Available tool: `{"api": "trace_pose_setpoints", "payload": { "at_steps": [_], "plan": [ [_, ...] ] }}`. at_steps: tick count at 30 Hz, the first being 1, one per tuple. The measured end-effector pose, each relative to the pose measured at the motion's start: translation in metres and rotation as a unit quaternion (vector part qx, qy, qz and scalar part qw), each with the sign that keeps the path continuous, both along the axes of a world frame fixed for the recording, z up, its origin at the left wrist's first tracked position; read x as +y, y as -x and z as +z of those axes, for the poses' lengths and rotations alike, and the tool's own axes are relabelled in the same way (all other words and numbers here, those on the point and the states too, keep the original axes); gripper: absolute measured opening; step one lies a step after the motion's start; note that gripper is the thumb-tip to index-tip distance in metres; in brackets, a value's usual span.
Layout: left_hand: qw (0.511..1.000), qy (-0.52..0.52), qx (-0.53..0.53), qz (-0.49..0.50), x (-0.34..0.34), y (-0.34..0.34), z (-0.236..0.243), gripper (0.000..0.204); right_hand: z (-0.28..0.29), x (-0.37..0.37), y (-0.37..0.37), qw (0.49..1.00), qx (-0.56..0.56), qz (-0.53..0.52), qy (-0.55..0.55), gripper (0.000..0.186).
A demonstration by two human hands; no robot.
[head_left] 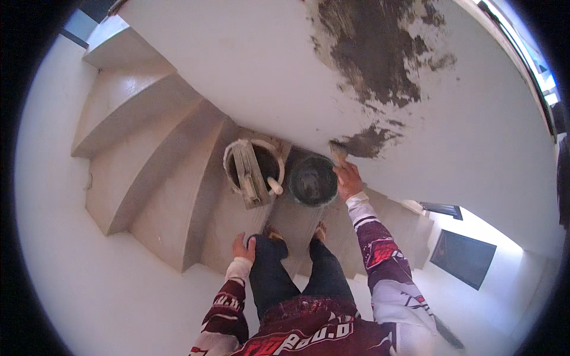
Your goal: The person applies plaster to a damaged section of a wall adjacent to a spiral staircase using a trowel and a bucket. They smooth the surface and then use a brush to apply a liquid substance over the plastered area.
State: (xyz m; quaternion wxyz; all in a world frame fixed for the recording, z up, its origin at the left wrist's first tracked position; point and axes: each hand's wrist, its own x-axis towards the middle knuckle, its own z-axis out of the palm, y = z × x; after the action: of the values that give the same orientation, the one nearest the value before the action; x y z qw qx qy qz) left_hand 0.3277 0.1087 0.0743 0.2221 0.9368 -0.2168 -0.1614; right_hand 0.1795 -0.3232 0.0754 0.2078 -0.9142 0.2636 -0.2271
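Pale lettering runs across the front of my maroon shirt (309, 338), with more on its left sleeve. My right hand (348, 180) is closed around a brush (339, 153), its bristles up at the white wall (255, 59) beside the lower end of a dark grey patch (371, 47); I can't tell whether they touch. My left hand (244, 247) is half open by my left knee, fingers loosely bent, apparently empty. Before my feet stand a black bucket (312, 181) and a pale-rimmed bucket (227, 159), a long smeared tool (249, 175) lying across it, crowding the curved stairs (160, 136).
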Motion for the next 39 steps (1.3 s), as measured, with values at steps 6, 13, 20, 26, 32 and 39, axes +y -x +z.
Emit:
{"api": "trace_pose_setpoints", "payload": {
  "at_steps": [6, 13, 20, 26, 32, 39],
  "plan": [
    [0.993, -0.088, 0.051, 0.064, -0.023, 0.036, 0.002, 0.072, 0.114, 0.019, 0.021, 0.981, -0.173, 0.031, 0.077, 0.032],
    [0.988, -0.079, 0.074, 0.109, -0.030, 0.042, -0.005, 0.076, -0.004, 0.000, 0.004, 1.000, -0.016, -0.002, 0.019, 0.031],
    [0.981, -0.098, 0.069, 0.153, -0.013, 0.055, -0.009, 0.076, 0.100, 0.017, 0.015, 0.977, -0.194, -0.009, 0.087, 0.033],
    [0.979, -0.109, 0.072, 0.159, -0.020, 0.055, 0.010, 0.075, 0.037, 0.043, 0.024, 0.993, -0.122, -0.001, 0.009, 0.027],
    [0.980, -0.125, 0.071, 0.138, -0.026, 0.055, 0.008, 0.075, 0.012, -0.006, 0.002, 0.993, -0.101, -0.014, 0.052, 0.028],
    [0.973, -0.134, 0.103, 0.156, -0.029, 0.058, 0.014, 0.076, 0.128, 0.022, 0.012, 0.967, -0.228, -0.014, 0.108, 0.028]
  ]
}}
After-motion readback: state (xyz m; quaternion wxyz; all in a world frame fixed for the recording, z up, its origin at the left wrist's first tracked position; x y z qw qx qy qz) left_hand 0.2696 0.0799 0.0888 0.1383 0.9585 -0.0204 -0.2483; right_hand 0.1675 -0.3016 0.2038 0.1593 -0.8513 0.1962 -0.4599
